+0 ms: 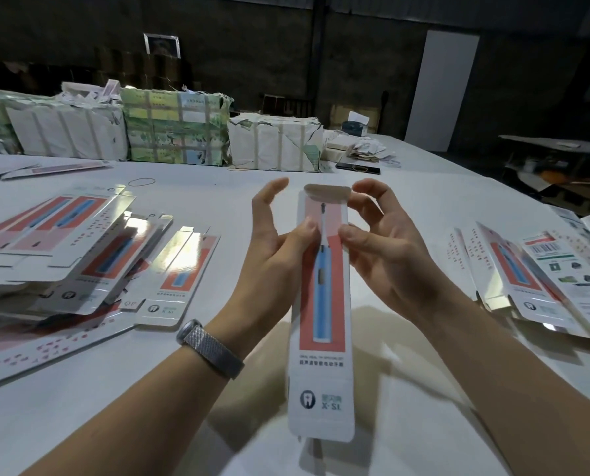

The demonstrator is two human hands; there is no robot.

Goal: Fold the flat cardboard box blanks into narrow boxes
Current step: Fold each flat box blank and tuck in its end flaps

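Observation:
A long narrow white box point(322, 338) with a red panel and a blue toothbrush picture is held lengthwise above the table, its far flap bent over at the top. My left hand point(280, 255) grips its left side with the thumb on the printed face, fingers raised. My right hand point(379, 242) grips the right side, thumb on the face, fingers curled near the top flap. A spread pile of flat blanks point(81, 255) lies at the left. More blanks point(534, 280) lie at the right.
The white table point(407, 389) runs far back. Wrapped bundles point(173, 128) line its far left edge. A rubber band point(142, 182), a dark phone point(357, 167) and paper scraps lie behind. A grey watch is on my left wrist.

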